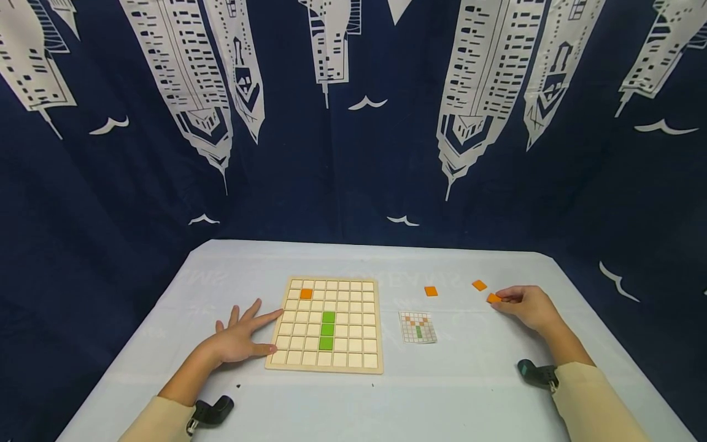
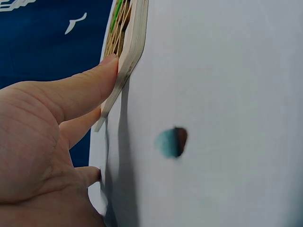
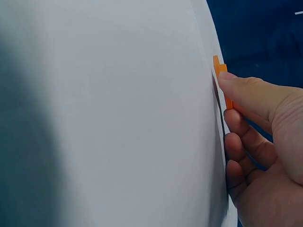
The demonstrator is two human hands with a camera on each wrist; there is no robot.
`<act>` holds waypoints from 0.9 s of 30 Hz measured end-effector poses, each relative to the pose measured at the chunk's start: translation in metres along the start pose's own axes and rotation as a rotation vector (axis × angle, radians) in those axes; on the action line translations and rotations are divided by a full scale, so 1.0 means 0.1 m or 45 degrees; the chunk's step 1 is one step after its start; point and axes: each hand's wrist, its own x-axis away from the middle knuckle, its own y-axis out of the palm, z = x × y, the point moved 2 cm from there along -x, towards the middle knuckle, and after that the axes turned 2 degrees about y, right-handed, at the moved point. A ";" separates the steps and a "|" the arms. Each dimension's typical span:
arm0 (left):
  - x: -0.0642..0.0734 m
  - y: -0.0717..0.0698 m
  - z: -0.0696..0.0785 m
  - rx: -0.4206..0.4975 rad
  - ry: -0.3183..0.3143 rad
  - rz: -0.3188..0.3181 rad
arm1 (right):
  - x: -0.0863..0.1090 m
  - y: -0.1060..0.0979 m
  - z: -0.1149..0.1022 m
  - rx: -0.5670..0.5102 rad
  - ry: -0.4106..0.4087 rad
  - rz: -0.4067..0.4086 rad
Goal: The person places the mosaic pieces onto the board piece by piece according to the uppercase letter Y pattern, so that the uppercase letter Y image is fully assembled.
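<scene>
- A flat, square-cornered orange tile (image 1: 493, 298), bright and plain, is pinched between thumb and finger of a person's right hand (image 1: 525, 304) over the right side of a white table (image 1: 469, 399); the right wrist view shows it nearly edge-on, a thin slab of even thickness, the other fingers curled beneath.
- Two loose tiles of the same orange lie at hand; one (image 1: 479, 285) is near the fingertips, turned at an angle, the other (image 1: 431, 291) farther left, beyond a small card (image 1: 418, 327) printed with a grid and orange and green squares.
- The left hand (image 1: 240, 337) spreads its fingers wide, gripping nothing; thumb and forefinger touch the left edge of a square wooden board (image 1: 341, 331), the thumb near its near left corner.
- The board, pale with a plain raised rim, carries seven rows of seven cream cells; an orange square (image 1: 306, 294) fills the second cell from the left in the second row from the far side; three green squares (image 1: 327, 329) run in a line down the middle column.
- Behind the table hangs a navy cloth (image 1: 331, 159); white towers on it point downward, among white birds.
</scene>
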 end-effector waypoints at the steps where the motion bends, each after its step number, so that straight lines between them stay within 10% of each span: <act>1: 0.00 0.00 0.00 -0.004 0.000 0.000 | 0.00 0.00 0.00 0.000 -0.002 0.001; 27: 0.00 -0.01 0.01 0.001 -0.016 0.001 | 0.19 0.05 -0.12 -0.032 -0.109 0.005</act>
